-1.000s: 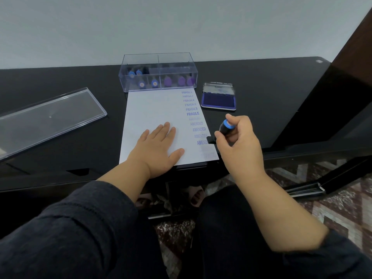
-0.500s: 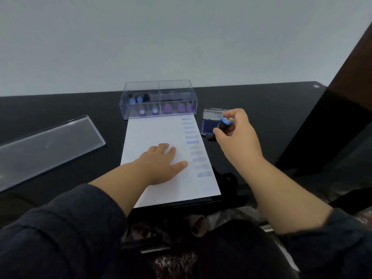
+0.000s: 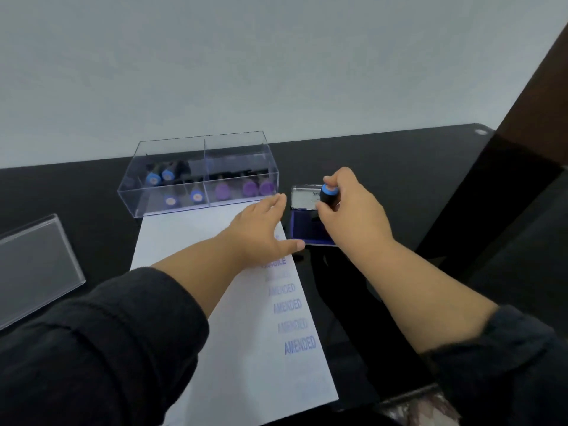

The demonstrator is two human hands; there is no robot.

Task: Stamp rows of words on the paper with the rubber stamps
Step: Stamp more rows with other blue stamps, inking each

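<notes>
My right hand (image 3: 350, 210) pinches the stamp (image 3: 328, 193) by its black barrel, thumb on the near side and fingers curled over the far side, with the blue cap showing at the top. The stamp is down over the ink pad (image 3: 310, 230), which lies open just right of the paper (image 3: 246, 348), its lid (image 3: 304, 198) folded back toward the wall. My hand hides the rubber face, so I cannot tell whether it is pressed into the ink or just above it. My wrist is bent down and the forearm reaches forward across the table's near edge.

I judge the stamp light and rigid, easy to steer from a pinch on the barrel; the rubber face is the soft, inky part, so I keep my fingers well up the barrel. It should want a square, even press, or the word prints faint, as some of the AMENDED marks (image 3: 299, 344) do.

My left hand (image 3: 261, 232) lies flat, fingers straight, on the upper right of the paper, covering part of the printed column, thumb pointing toward the pad. The sheet is thin and would slide on the glossy black table (image 3: 399, 167), so this flat hold matters.

Beyond the paper's far edge stands the clear box (image 3: 199, 175) with the other stamps; a clear lid (image 3: 33, 265) lies at the far left.
</notes>
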